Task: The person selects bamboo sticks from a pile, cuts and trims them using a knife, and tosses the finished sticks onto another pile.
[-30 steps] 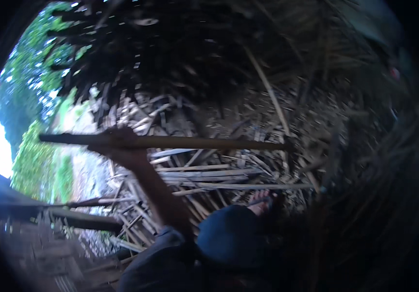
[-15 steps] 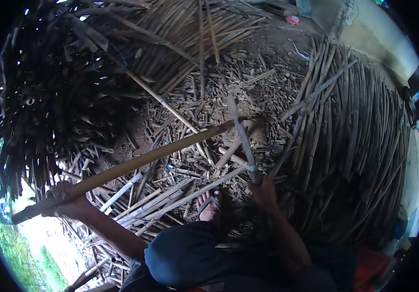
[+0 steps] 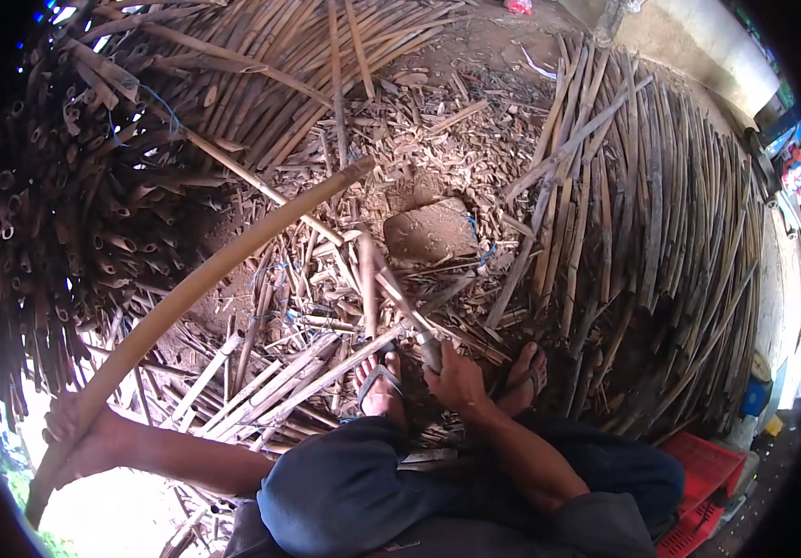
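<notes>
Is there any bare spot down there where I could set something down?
The flat block looks mostly bare on top, bordered by wood chips. Brown dirt shows between the upper cane heap and the right-hand stack. It's crowded at left with bundled canes and loose sticks beside the feet. The left hand holds a long pole, the right hand a knife.
</notes>
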The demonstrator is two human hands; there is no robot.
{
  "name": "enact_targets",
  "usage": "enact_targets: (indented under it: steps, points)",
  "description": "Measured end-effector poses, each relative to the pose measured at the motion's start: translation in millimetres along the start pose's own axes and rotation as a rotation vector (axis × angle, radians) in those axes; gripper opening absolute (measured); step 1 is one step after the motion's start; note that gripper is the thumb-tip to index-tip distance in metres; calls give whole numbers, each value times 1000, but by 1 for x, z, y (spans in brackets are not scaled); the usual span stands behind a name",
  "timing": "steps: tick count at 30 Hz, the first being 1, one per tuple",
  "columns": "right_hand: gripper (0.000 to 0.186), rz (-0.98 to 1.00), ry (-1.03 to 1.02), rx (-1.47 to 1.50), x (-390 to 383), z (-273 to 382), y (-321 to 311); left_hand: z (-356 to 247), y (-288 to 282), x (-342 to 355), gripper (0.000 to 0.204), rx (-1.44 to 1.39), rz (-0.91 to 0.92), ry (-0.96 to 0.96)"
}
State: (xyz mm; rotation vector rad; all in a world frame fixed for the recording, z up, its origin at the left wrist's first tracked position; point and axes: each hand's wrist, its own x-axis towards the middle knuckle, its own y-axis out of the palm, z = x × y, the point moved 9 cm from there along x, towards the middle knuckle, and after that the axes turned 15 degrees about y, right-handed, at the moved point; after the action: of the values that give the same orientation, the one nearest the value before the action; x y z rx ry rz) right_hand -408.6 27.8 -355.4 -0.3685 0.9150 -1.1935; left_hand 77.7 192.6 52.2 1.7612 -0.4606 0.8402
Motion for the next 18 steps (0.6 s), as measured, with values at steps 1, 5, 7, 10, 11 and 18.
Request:
enact_targets:
  steps: [1, 5, 7, 10, 11, 18]
  points:
    - [48, -19, 39, -20, 2, -3, -2, -5, 0, 2, 65, 6, 60, 27]
    - [43, 47, -35, 139, 15, 6, -18, -1, -13, 3, 67, -16, 43, -17]
    - [43, -12, 4, 193, 21, 5, -36, 5, -6, -2, 70, -55, 55, -57]
    - [43, -153, 299, 452, 29, -20, -69, 23, 7, -24, 72, -12, -89, -104]
    - [43, -137, 326, 426, 31, -20, -74, 33, 24, -40, 69, 67, 12, -128]
    - [32, -448, -248, 653, 16, 64, -180, 108, 106, -100, 59, 221, 158, -69]
